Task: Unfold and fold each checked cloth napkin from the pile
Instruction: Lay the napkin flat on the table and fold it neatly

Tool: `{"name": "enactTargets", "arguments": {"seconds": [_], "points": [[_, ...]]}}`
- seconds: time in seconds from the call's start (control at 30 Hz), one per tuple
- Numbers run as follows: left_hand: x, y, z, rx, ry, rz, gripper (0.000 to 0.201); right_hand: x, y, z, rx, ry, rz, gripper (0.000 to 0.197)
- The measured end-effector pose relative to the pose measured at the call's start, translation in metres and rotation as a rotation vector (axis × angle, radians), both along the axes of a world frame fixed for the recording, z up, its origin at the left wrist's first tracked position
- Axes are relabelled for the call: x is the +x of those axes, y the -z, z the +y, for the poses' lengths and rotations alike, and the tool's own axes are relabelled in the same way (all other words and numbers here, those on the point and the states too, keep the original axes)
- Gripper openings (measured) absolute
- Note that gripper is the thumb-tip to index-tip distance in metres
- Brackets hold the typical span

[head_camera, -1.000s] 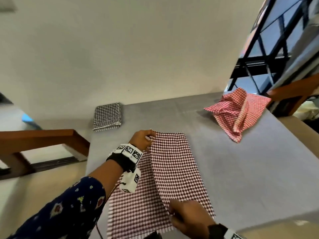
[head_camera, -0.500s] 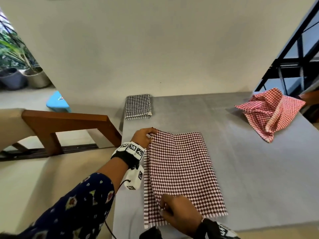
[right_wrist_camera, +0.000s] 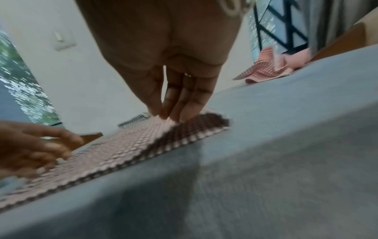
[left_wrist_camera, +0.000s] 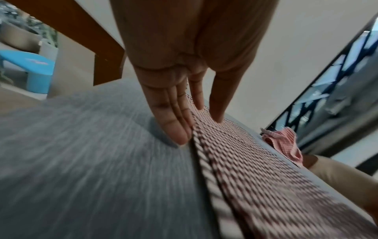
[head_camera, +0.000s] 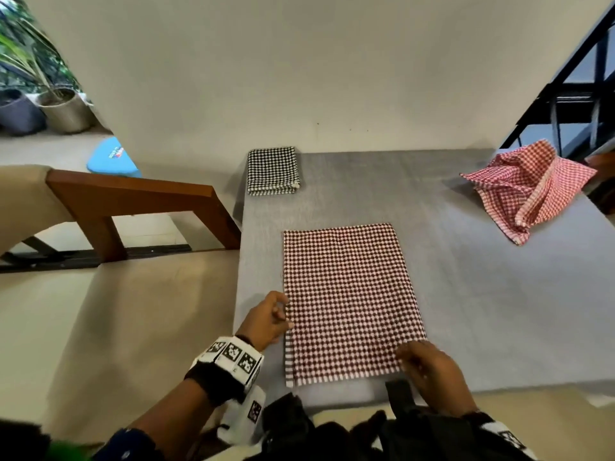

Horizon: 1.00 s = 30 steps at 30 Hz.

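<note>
A maroon-and-white checked napkin (head_camera: 349, 304) lies folded flat in the middle of the grey table (head_camera: 482, 311). My left hand (head_camera: 270, 318) is at its left edge; in the left wrist view the straight fingers (left_wrist_camera: 178, 134) rest on the table along the doubled edge of the maroon napkin (left_wrist_camera: 255, 177), with forefinger and thumb on the cloth. My right hand (head_camera: 427, 369) is at the near right corner. There its thumb and fingertips (right_wrist_camera: 180, 113) meet on the maroon napkin (right_wrist_camera: 126, 145) and pinch the slightly raised corner.
A folded black-and-white checked napkin (head_camera: 272, 170) sits at the table's far left corner. A crumpled red-and-white checked napkin (head_camera: 529, 184) lies at the far right edge. A wooden bench arm (head_camera: 139, 201) stands left of the table. A wall backs the table.
The raised left half of the maroon napkin now lies flat. My left hand slid from the far left corner down the left edge. My right hand moved to the near right corner.
</note>
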<state>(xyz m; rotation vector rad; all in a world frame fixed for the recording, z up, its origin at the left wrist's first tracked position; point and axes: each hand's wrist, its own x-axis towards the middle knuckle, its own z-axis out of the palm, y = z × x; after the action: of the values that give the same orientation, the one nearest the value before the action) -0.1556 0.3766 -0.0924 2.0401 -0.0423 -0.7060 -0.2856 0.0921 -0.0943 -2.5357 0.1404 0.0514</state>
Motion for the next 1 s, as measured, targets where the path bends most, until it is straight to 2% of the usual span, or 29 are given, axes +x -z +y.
{"name": "enactTargets", "arguments": {"seconds": [0.1, 0.2, 0.27, 0.33, 0.47, 0.5, 0.6, 0.63, 0.8, 0.83, 0.93, 1.0], "points": [[-0.033, 0.005, -0.002, 0.279, 0.212, -0.298, 0.026, -0.020, 0.012, -0.028, -0.098, 0.061, 0.064, 0.028], [-0.060, 0.008, -0.005, 0.419, 0.573, -0.486, 0.041, -0.033, 0.021, -0.039, -0.105, 0.072, 0.117, 0.037], [-0.071, 0.015, -0.006, 0.533, 0.706, -0.537, 0.053, -0.037, 0.028, -0.041, -0.065, 0.090, 0.120, 0.040], [-0.072, 0.020, -0.006, 0.562, 0.702, -0.577, 0.052, -0.035, 0.030, -0.040, -0.034, 0.129, 0.090, 0.036], [-0.066, 0.019, -0.009, 0.531, 0.642, -0.714, 0.020, -0.025, 0.029, -0.035, -0.053, 0.200, 0.038, 0.028], [-0.069, 0.018, -0.012, 0.517, 0.657, -0.705, 0.019, -0.024, 0.029, -0.036, -0.064, 0.191, 0.017, 0.028], [-0.069, 0.021, -0.015, 0.582, 0.769, -0.677, 0.042, -0.016, 0.034, -0.036, -0.089, 0.184, -0.033, 0.024], [-0.069, 0.022, -0.016, 0.594, 0.770, -0.690, 0.043, -0.015, 0.035, -0.036, -0.095, 0.190, -0.042, 0.022], [-0.066, 0.013, -0.016, 0.552, 0.607, -0.771, 0.007, -0.014, 0.036, -0.037, -0.111, 0.196, -0.027, 0.015], [-0.065, 0.011, -0.015, 0.547, 0.617, -0.753, 0.009, -0.014, 0.036, -0.038, -0.112, 0.194, -0.024, 0.014], [-0.070, 0.008, -0.014, 0.572, 0.709, -0.628, 0.040, -0.013, 0.035, -0.038, -0.132, 0.186, -0.021, 0.012], [-0.070, 0.010, -0.014, 0.591, 0.698, -0.619, 0.040, -0.013, 0.035, -0.038, -0.138, 0.183, -0.032, 0.010]]}}
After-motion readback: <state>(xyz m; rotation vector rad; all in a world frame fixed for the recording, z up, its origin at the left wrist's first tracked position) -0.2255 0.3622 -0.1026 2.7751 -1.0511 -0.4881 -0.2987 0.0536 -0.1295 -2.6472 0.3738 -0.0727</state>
